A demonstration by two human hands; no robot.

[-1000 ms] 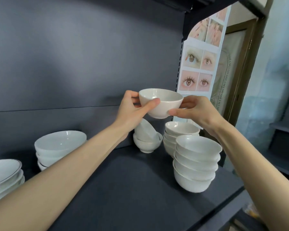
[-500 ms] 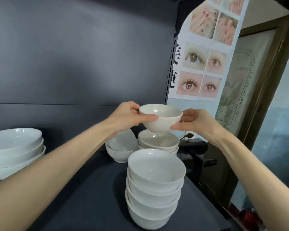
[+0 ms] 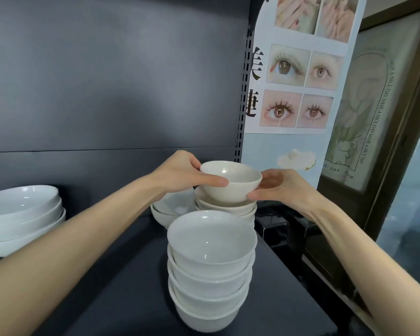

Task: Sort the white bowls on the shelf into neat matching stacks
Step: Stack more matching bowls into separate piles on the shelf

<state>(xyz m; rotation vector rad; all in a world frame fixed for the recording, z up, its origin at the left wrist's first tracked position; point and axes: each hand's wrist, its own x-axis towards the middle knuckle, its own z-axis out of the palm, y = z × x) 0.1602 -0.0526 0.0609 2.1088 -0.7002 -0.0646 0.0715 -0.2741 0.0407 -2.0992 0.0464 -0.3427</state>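
A small white bowl is held between both hands just above a short back stack of matching bowls on the dark shelf. My left hand grips its left rim with the thumb across the front. My right hand holds its right side with fingertips under the wall. A taller stack of several white bowls stands in front, nearer me. Two tilted bowls lie behind my left wrist, partly hidden. A stack of wide shallow bowls sits at the left.
The dark shelf ends at a right edge close beside the front stack. A slotted upright and a poster of eyes stand behind the right end. Black objects lie below, right of the shelf.
Both hands have lowered the small bowl toward the back stack. The view has shifted right, so the stacks appear further left and closer.
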